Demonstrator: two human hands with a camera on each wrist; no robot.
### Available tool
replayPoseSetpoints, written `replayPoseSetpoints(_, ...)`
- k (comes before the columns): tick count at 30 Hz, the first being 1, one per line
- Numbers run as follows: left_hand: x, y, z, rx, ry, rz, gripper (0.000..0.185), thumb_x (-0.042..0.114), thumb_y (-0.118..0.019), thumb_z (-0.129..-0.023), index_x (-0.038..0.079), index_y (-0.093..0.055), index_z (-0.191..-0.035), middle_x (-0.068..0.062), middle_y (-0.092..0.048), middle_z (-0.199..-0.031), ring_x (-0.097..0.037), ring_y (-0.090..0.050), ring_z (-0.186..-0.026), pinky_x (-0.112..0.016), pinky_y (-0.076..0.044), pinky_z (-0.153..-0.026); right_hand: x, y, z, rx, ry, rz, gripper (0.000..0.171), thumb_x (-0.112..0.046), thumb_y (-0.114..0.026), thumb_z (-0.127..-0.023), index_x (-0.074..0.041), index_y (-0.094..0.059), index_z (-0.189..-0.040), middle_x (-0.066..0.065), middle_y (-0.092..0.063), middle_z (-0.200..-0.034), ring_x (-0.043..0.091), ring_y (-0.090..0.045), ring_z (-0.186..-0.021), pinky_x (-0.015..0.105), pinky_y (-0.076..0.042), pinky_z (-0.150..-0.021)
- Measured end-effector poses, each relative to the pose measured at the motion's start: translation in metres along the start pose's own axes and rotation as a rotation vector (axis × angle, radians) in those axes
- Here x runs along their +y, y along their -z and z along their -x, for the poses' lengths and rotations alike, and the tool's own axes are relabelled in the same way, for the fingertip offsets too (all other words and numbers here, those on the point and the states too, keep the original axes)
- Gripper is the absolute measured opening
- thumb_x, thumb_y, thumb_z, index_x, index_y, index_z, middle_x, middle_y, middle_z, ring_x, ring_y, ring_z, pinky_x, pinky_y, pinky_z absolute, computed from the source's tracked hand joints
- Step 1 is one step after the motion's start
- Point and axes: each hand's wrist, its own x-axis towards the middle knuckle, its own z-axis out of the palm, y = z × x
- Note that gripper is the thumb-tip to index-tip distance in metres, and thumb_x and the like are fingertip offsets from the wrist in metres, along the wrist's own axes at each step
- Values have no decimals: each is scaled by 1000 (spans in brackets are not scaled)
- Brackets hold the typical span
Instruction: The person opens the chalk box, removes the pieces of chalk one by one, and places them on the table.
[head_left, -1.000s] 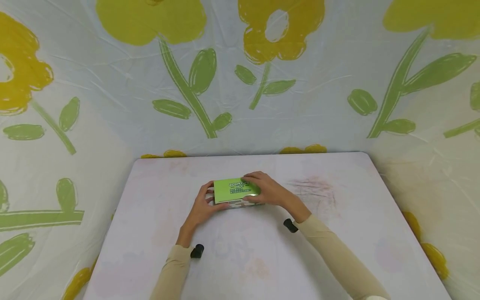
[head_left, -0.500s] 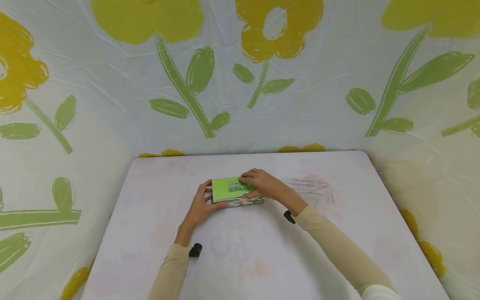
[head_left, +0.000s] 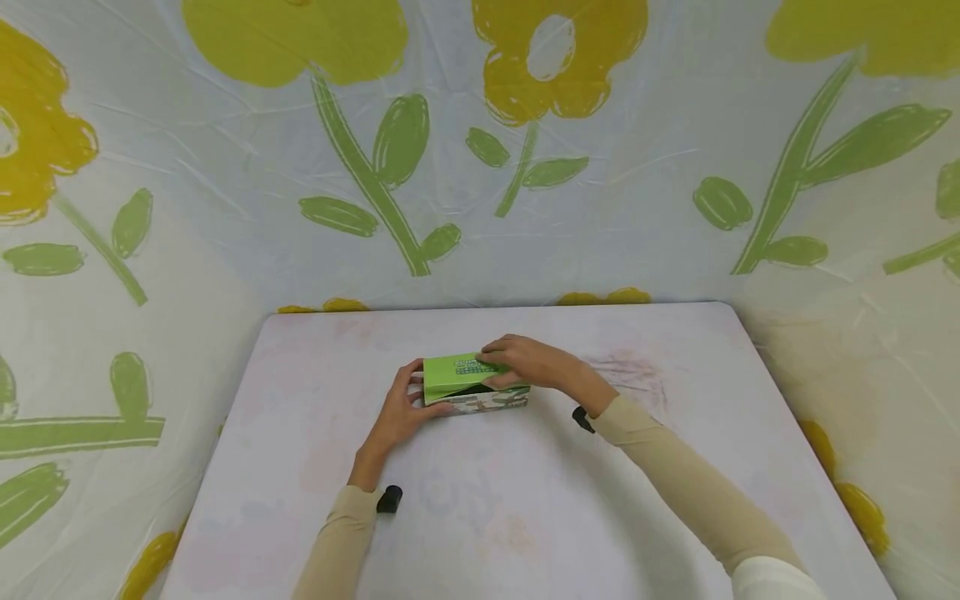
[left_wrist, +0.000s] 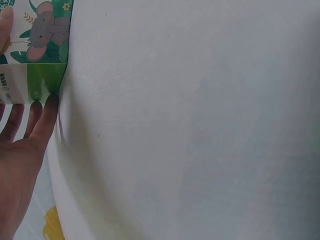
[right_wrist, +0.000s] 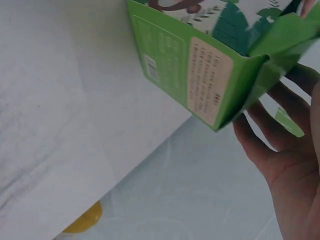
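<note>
Two beige fabric sleeves (head_left: 347, 521) nearest; left hand (head_left: 397, 422) grips the left end of a green-and-white printed cardboard box (head_left: 489, 402), right hand (head_left: 537, 364) pinches its bright green cardboard lid (head_left: 444, 374), part-lifted, dark gap in front; lid may crease or tear if pulled unevenly; box, toward far edge of white stained surface (head_left: 517, 508), may skid or tip if left hand slackens; flower-printed white cloth (head_left: 630, 233) hangs behind

Pale table (head_left: 495, 533), 2 far corners rounded; reddish smudges (head_left: 633, 373). On it: 1 green-topped box (head_left: 445, 374).
</note>
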Motion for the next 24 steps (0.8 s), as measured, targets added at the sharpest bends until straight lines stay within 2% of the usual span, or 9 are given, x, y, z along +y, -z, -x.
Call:
replayPoseSetpoints(8, 6, -3, 0, 12, -18, 22, 93, 1, -87, -80, -1, -31, -155, -19, -39, -150, -37, -43, -125, -58, -44, -104, -1, 13, -3, -114, -93, -138, 52, -34, -53, -108, 1, -55, -146, 22, -56, -146, 40, -49, -137, 54, -38, -114)
replayPoseSetpoints(13, 29, 0, 5, -14, -11, 24, 90, 2, -86, -82, -2, -31, -154, -20, -40, -148, -36, -43, -125, -57, -44, -105, 4, 16, -7, -166, -143, -204, 51, -38, -48, -110, -4, -55, -147, 14, -57, -146, 34, -48, -140, 50, -36, -116)
replayPoseSetpoints(16, 21, 1, 3, -18, -1, 19, 92, 7, -88, -81, 2, -33, -154, -15, -41, -148, -32, -45, -125, -53, -46, -105, 10, 16, -9, -157, -137, -266, 51, -38, -53, -108, -2, -58, -144, 13, -60, -143, 32, -52, -137, 50, -39, -114)
replayPoseSetpoints(20, -1, 1, -2, -27, 20, -6, 98, 18, -91, -80, 7, -31, -157, -6, -40, -149, -24, -45, -126, -45, -48, -105, 18, 16, -8, -121, -160, -362, 51, -39, -63, -103, -1, -64, -138, 12, -65, -137, 30, -58, -130, 49, -44, -110)
replayPoseSetpoints(24, -3, 2, -3, -28, 27, -20, 100, 21, -91, -79, 5, -30, -157, -4, -40, -150, -24, -45, -126, -43, -47, -106, 25, 13, -2, -37, -179, -450, 42, -34, -62, -104, -4, -68, -132, 10, -68, -132, 27, -62, -122, 48, -48, -104)
